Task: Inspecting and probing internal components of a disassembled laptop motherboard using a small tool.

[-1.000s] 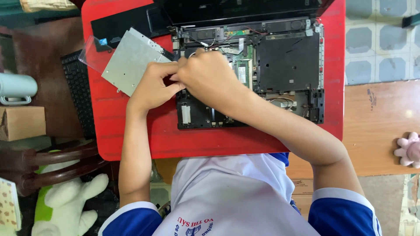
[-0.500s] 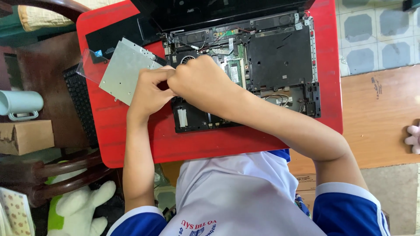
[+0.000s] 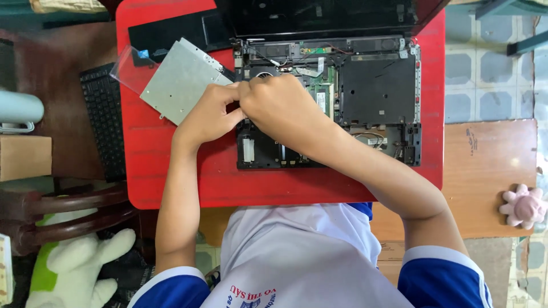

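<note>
Close together, both hands work at the left part of an opened laptop base. The right hand lies knuckles-up over the bare chassis, fingers curled down into the machine; what they pinch, if anything, is hidden beneath the hand, so I cannot tell whether it grips something. The left hand meets it from the left, fingers bent and fingertips touching the right hand's fingers at the chassis edge; its grasp is likewise hidden.

Just left of the left hand, partly under its fingers, lies a flat grey metal drive, tilted on the red table. A clear plastic piece pokes out from beneath its upper left corner, and a black panel lies above it. The laptop base sits open at the middle of the table, circuit board and black covers exposed, its dark lid at the far edge.

Off the table's left side a black keyboard rests. A white and green plush toy lies lower left, and a pink plush sits on the wooden surface at right.
</note>
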